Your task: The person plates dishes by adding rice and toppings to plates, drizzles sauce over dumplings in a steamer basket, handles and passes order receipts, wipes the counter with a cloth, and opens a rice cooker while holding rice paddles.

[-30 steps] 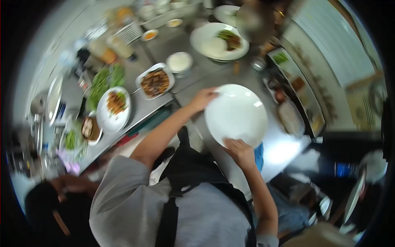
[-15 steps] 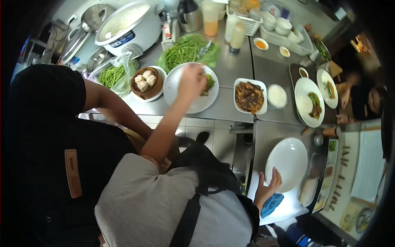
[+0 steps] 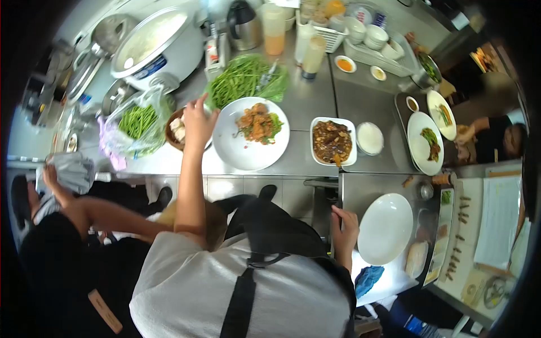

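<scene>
My left hand (image 3: pixel 198 125) is raised over the bamboo steamer basket (image 3: pixel 171 135), its fingers apart and nothing visible in them. It hides part of the pale dumplings (image 3: pixel 178 128) inside. Just right of it, a round white plate (image 3: pixel 231 152) carries orange-brown food (image 3: pixel 259 125) on green leaves (image 3: pixel 276 121). Beside the large oval white plate (image 3: pixel 386 230), my right hand (image 3: pixel 345 228) is held up with bent fingers, thumb apart, a small gap from the rim. Nothing shows in that hand.
Behind the round plate lies a bag of green beans (image 3: pixel 239 79), with another bag (image 3: pixel 138 124) to the left. A square dish of dark saucy food (image 3: pixel 331 147) and a white bowl (image 3: pixel 370 138) stand rightward. A co-worker in black (image 3: pixel 62 265) is close on my left; another person's hands (image 3: pixel 465 141) are far right.
My left hand has moved left from the round plate to above the steamer, uncovering the orange-brown food. My right hand has come off the oval plate. The co-worker's arm has swung leftward.
</scene>
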### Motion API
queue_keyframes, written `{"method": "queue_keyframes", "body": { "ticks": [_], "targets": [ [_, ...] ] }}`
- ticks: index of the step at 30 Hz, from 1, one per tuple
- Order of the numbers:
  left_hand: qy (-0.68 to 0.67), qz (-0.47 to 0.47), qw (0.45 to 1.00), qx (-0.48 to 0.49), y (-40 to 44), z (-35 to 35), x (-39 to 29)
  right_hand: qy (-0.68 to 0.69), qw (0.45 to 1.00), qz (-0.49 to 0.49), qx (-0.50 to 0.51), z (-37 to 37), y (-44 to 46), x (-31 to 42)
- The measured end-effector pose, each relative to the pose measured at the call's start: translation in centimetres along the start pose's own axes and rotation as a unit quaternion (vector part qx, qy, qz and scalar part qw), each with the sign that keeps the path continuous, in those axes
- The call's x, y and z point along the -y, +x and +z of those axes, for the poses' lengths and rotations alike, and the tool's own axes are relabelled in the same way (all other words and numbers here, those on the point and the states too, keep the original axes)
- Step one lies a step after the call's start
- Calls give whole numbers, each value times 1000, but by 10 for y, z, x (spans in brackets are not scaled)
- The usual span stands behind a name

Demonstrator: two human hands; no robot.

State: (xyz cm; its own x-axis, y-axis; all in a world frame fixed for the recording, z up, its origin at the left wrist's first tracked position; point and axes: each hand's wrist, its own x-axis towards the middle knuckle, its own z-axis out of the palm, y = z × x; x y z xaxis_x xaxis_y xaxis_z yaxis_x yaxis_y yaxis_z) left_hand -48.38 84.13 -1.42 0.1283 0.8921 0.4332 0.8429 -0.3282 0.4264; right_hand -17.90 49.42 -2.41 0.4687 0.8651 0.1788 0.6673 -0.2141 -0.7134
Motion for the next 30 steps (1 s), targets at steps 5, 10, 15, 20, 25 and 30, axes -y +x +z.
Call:
{"method": "queue_keyframes", "body": {
  "ticks": [5,10,15,20,25,30],
  "targets": [
    [-272,139,939,158,0,48,-162,156,982,101,29,17,42,19],
    [-211,342,875,271,-23,145,-317,275,953,106,64,25,76,26],
    [79,335,802,488,-17,210,-384,489,842,211,-86,9,52,14],
    [95,296,795,522,-15,216,-397,634,680,285,-234,-20,-1,-26],
    [-59,424,743,514,-55,137,-420,718,580,276,-268,-45,-3,-31],
    [-275,517,588,559,-141,84,-422,791,491,227,-285,-78,-7,-40]
  ]
}}
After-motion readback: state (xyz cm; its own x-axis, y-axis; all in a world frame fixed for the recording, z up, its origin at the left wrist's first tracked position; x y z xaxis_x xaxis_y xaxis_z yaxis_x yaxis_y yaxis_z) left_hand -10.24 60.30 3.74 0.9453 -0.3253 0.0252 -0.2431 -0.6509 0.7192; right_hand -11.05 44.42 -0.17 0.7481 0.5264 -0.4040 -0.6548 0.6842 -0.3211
